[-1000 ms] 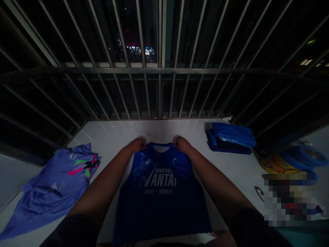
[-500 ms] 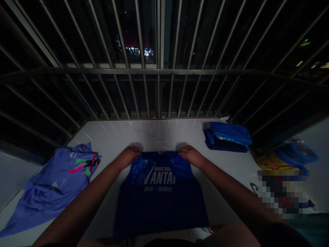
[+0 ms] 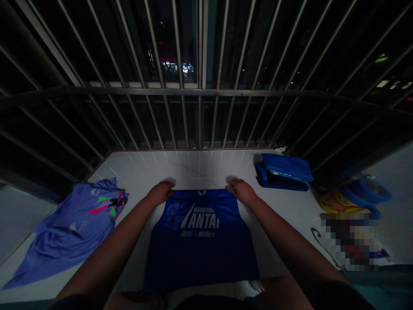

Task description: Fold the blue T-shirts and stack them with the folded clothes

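Observation:
A dark blue sleeveless running shirt (image 3: pixel 201 254) lies spread on the white ledge in front of me, its white print reading "MARATHON" and "ANTAI" with smaller characters beneath. Its straight top edge carries a small white logo at the middle. At the upper left corner, my left hand (image 3: pixel 161 192) has its fingers closed on the cloth. My right hand (image 3: pixel 242 190) pinches the upper right corner, thumb and fingers together. The shirt's bottom edge hangs near my legs.
A purple shirt (image 3: pixel 77 228) with a bright print lies loosely on the left. Folded blue garments (image 3: pixel 284 168) are stacked at the back right. Beyond them stands a yellow and blue container (image 3: pixel 346 198), near a blurred-out patch. Metal bars (image 3: pixel 200 91) enclose the ledge's far side.
Both hands stay at the shirt's top corners, with the fingers shifted slightly. The top edge looks straighter, and the small logo there shows more fully. The camera view has moved a little.

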`<state>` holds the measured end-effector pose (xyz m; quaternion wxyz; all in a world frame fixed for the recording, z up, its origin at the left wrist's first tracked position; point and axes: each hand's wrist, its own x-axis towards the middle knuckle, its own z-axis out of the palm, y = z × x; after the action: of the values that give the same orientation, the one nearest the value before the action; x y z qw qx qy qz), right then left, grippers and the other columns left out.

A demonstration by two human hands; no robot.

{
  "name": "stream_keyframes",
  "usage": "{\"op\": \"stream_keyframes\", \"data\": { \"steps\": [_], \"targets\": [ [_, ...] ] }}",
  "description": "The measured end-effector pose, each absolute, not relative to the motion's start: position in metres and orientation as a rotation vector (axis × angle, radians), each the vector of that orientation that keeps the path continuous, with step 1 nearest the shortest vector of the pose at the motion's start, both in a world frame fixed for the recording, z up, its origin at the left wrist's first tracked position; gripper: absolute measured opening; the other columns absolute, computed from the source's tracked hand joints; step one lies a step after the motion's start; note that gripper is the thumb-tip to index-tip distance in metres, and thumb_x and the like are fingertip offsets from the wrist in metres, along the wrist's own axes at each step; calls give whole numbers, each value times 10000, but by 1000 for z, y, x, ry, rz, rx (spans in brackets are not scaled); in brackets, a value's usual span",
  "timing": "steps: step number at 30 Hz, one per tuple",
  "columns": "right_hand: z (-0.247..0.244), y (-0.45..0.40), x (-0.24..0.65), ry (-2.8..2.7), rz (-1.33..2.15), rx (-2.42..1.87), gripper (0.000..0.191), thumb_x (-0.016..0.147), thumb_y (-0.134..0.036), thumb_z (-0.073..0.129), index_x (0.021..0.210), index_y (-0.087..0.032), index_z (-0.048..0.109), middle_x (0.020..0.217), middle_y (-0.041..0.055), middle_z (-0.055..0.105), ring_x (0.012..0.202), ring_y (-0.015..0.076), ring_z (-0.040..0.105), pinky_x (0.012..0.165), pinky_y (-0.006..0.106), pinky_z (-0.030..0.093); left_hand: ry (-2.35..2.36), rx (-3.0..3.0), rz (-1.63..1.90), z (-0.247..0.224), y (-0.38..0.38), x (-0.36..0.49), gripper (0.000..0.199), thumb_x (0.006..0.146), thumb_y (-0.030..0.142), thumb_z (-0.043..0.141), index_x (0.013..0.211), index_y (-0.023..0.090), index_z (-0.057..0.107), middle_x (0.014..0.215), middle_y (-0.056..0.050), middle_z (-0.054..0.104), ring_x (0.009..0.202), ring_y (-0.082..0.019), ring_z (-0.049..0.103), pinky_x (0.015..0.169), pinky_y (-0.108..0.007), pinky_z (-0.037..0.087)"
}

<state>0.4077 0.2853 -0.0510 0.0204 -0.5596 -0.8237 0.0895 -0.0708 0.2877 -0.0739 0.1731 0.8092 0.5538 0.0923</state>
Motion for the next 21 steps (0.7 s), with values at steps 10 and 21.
{"op": "stream_keyframes", "data": {
  "steps": [10,21],
  "targets": [
    [-55,295,397,-2627,432,-1738,181,931,-178,761,1102,-198,818,1169,77,801,1092,249,727,950,298,496,1461,2252,90,-72,311,-74,103,742,241,803,735,234,700,784,9,733,807,-207,701,809,-299,503],
    [-24,265,399,-2410,129,-1727,286,1130,-270,516,1276,-200,751,1310,163,721,1211,308,651,1052,393,515,1713,2240,494,-35,262,-73,154,1004,325,601,1009,237,727,1041,-71,778,980,-248,741,911,-345,552]
  ]
}}
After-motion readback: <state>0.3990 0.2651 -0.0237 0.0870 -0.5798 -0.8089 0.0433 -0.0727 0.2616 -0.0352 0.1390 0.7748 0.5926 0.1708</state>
